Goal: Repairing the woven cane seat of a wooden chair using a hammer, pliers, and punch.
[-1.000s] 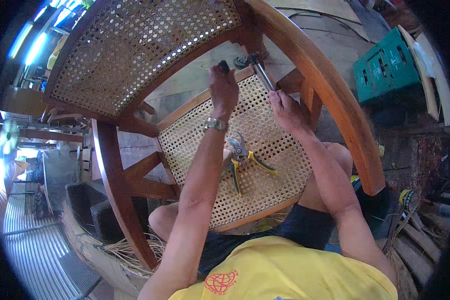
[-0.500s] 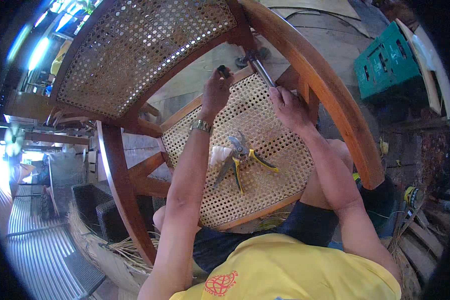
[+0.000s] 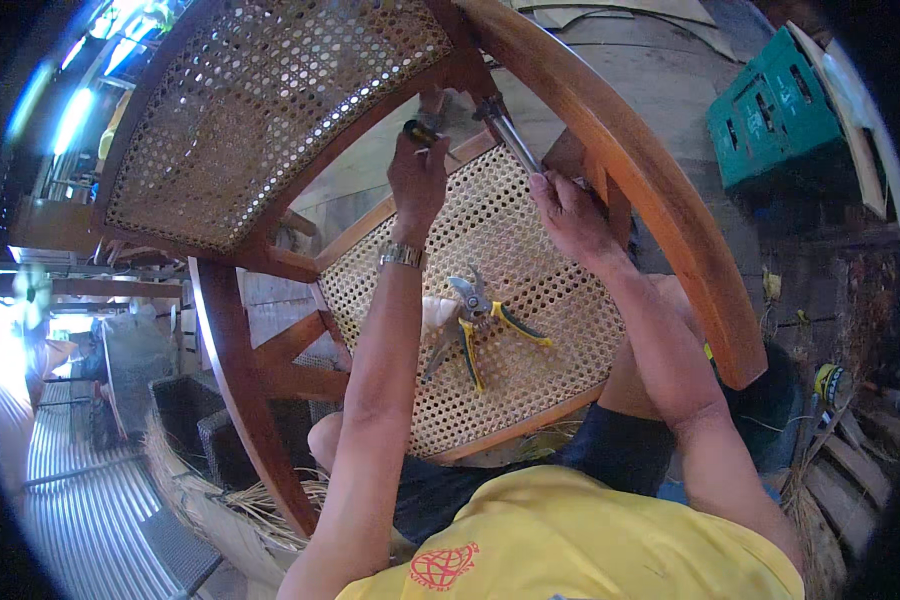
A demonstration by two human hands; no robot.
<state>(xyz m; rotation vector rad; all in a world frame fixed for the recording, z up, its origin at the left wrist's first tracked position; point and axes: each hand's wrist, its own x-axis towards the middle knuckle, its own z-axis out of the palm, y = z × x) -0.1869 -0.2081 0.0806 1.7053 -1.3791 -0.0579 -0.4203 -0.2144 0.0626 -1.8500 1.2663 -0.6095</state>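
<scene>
A wooden chair with a woven cane seat [image 3: 530,300] and cane back [image 3: 260,110] lies tilted across my lap. My left hand [image 3: 417,180], wearing a metal wristwatch, grips a small dark-handled tool [image 3: 420,131] set against the far edge of the seat frame. My right hand [image 3: 567,210] holds the metal handle of a hammer [image 3: 505,128], its head near the seat's far corner, close to the left hand's tool. Yellow-handled pruning shears [image 3: 480,320] and another metal tool lie on the cane seat between my forearms.
A curved wooden armrest [image 3: 650,200] runs along the right of the seat. A green plastic crate [image 3: 780,110] stands at the upper right. Loose cane strands and a dark woven basket [image 3: 210,440] lie lower left. Wooden planks sit at the right edge.
The hammer head has swung a little up and away from the tool in my left hand. Both hands stay at the seat's far edge; the view has shifted slightly.
</scene>
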